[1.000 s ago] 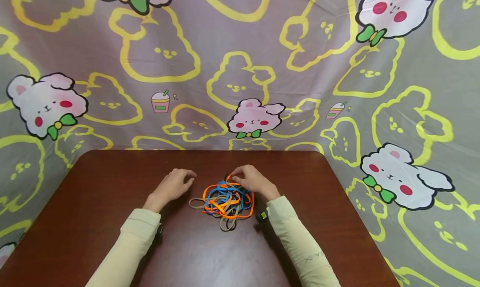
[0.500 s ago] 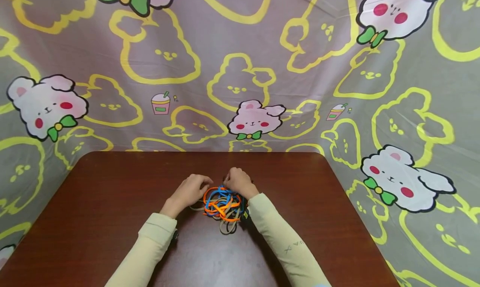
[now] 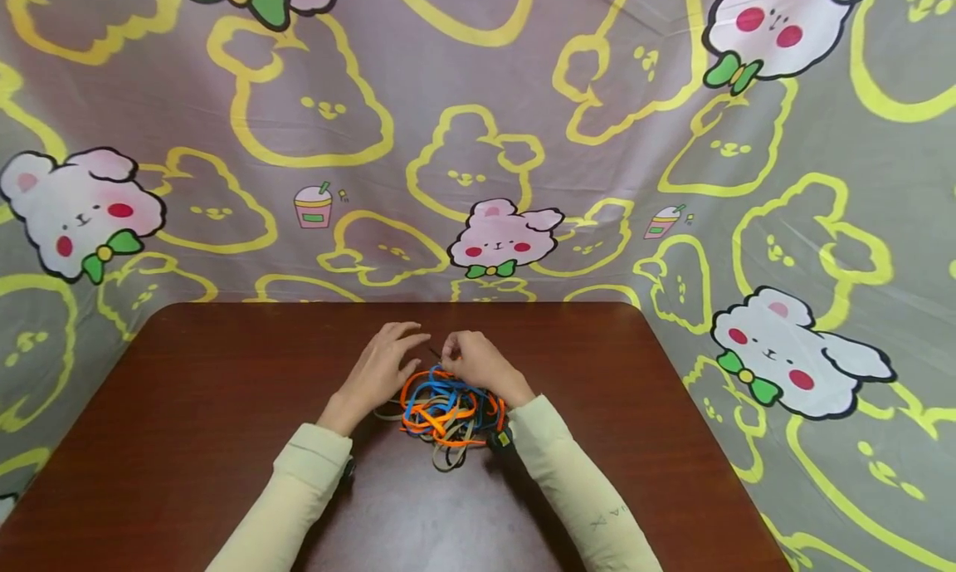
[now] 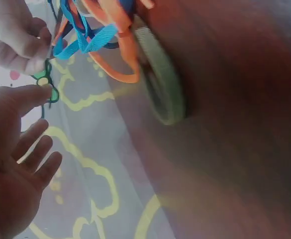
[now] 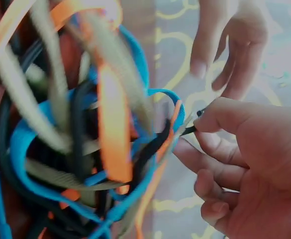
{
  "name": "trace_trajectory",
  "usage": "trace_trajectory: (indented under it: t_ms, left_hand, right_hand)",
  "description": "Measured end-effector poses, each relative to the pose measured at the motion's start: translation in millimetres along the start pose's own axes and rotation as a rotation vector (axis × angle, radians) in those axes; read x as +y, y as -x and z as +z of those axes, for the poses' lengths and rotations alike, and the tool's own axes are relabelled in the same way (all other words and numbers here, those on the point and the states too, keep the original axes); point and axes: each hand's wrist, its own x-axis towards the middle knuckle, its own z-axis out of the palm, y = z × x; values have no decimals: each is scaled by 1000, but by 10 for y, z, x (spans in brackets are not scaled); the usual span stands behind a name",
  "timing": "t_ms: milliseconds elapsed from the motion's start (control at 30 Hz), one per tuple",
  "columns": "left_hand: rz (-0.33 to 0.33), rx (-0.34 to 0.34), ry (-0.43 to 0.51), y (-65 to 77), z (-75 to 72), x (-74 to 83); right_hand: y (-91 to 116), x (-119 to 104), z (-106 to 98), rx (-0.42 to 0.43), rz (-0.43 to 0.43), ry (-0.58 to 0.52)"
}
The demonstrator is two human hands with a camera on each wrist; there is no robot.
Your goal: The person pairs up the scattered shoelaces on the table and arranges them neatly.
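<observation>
A tangled heap of flat shoelaces lies mid-table, with orange laces (image 3: 436,429), blue laces (image 5: 20,159), khaki laces (image 5: 21,94) and black laces (image 5: 78,129) looped through one another. At the heap's far side, my right hand (image 3: 481,363) pinches a black lace (image 5: 189,130) between thumb and forefinger; its short dark end sticks out past the fingertips toward the left hand. My left hand (image 3: 377,369) hovers at the heap's far left, fingers spread and empty. In the left wrist view its thumb (image 4: 33,95) points at the pinched lace end, a small gap away.
The brown tabletop (image 3: 224,389) carries the heap and runs back to a cartoon-printed cloth (image 3: 358,74) that rises behind and along both sides. A khaki loop (image 4: 167,99) hangs out of the heap near the left wrist.
My left hand has moved right toward the heap and spread its fingers. The right hand shifted left over the heap, then slightly back right, where a dark lace end now shows at its fingertips.
</observation>
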Motion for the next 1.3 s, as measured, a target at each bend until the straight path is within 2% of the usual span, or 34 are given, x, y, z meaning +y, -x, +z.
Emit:
trace_trajectory:
  t_ms: [167, 400, 500, 700, 867, 1033, 1200, 1300]
  left_hand:
    - [73, 17, -15, -62, -97, 61]
    - [163, 69, 15, -106, -308, 198]
    - [182, 103, 15, -115, -388, 228]
    - [203, 155, 51, -128, -548, 261]
    - [185, 208, 113, -118, -697, 282]
    - [153, 240, 135, -86, -786, 280]
    - [84, 295, 149, -42, -894, 237]
    - [40, 317, 144, 32, -983, 171]
  right_hand:
    - [65, -157, -105, 15, -60, -60]
    - [171, -364, -269, 87, -101, -95]
    - [208, -416, -316, 94, -97, -76]
    - [257, -460, -388, 51, -131, -41]
    - [313, -473, -480, 15, -154, -89]
    - [368, -457, -541, -2, -151, -122]
    - [420, -359, -543, -26, -162, -133]
    - [452, -284, -545, -33, -173, -144]
